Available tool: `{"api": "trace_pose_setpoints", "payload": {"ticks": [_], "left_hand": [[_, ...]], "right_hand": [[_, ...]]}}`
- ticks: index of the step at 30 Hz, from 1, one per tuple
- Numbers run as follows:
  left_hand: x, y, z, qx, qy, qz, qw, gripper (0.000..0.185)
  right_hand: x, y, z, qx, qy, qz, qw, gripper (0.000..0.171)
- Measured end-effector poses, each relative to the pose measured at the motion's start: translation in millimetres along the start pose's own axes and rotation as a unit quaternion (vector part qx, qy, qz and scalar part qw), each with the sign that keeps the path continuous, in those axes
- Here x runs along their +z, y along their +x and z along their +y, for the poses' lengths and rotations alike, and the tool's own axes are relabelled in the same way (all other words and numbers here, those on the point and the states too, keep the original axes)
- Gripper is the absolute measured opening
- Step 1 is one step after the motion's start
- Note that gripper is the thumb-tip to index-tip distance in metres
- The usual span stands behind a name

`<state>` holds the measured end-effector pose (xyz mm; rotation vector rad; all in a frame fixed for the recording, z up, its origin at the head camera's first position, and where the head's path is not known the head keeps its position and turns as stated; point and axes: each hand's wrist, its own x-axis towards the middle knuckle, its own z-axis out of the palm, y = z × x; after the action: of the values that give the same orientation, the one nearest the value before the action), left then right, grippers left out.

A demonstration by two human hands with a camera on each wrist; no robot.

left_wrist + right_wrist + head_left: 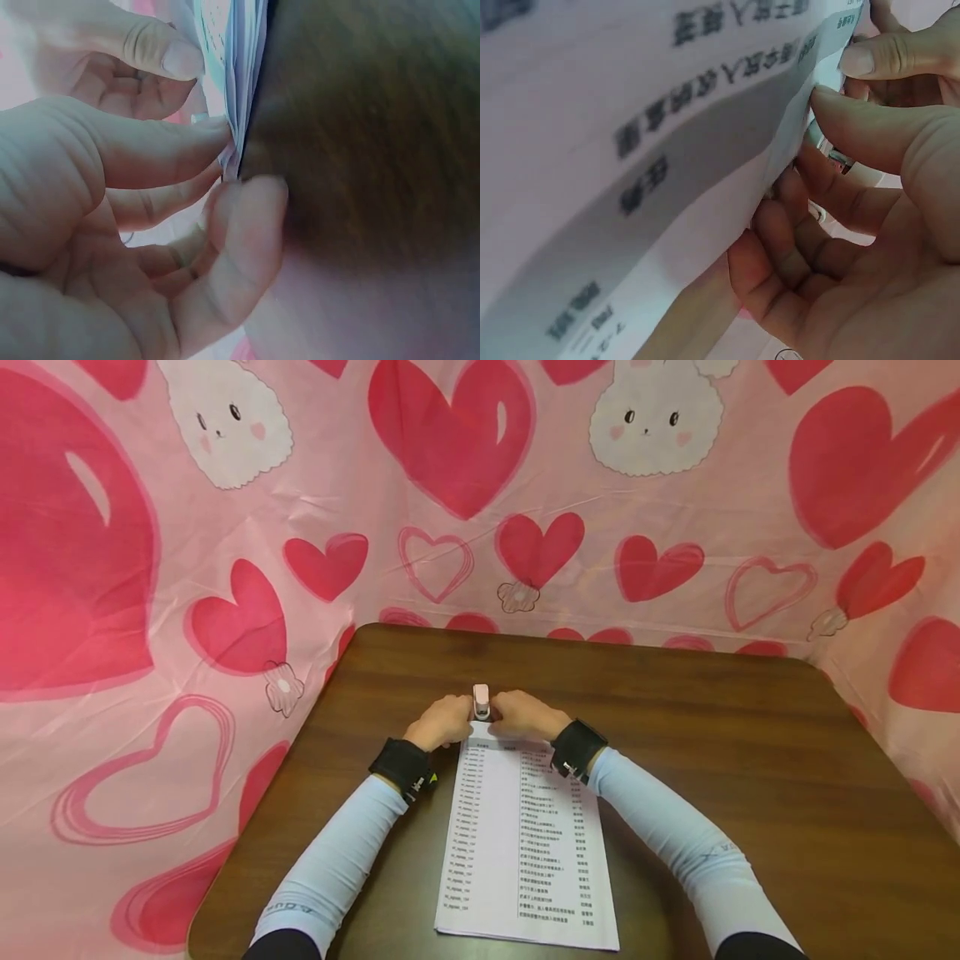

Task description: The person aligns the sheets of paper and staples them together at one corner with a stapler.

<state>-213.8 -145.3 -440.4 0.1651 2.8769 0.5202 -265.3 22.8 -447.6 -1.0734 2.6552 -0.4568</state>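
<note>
A stack of printed paper sheets (525, 852) lies lengthwise before me, its top end between my hands. My left hand (446, 721) pinches the sheets near their top left corner; in the left wrist view its thumb (176, 150) presses on one face of the layered edge. With thumb and fingers, my right hand (527, 716) holds the top edge to the right, which bends upward in the right wrist view. Between the hands, just beyond the paper, stands a small pale pink stapler (482, 698). Fingertips behind the sheets are partly hidden.
The brown wooden table (750, 793) reaches out to both sides and behind the stapler. A pink cloth with hearts and rabbit faces (540, 485) hangs around its back and left sides.
</note>
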Motion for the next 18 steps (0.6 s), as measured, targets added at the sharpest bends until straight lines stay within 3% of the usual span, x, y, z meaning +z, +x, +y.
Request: {"api": "trace_pose_setpoints", "payload": {"ticks": [7, 14, 18], "left_hand": [[-0.4, -3.0, 4.8, 0.026, 0.062, 0.012, 0.9977, 0.012], [2.4, -3.2, 2.9, 0.017, 0.019, -0.005, 0.9997, 0.029], [3.2, -3.8, 0.1, 0.021, 0.0, -0.01, 0.9997, 0.029]], "right_hand": [[0.0, -2.4, -1.2, 0.005, 0.019, -0.006, 1.0, 0.011], [0.2, -4.9, -3.5, 0.002, 0.037, -0.025, 0.999, 0.01], [0.4, -4.0, -4.6, 0.011, 0.039, -0.03, 0.999, 0.011]]}}
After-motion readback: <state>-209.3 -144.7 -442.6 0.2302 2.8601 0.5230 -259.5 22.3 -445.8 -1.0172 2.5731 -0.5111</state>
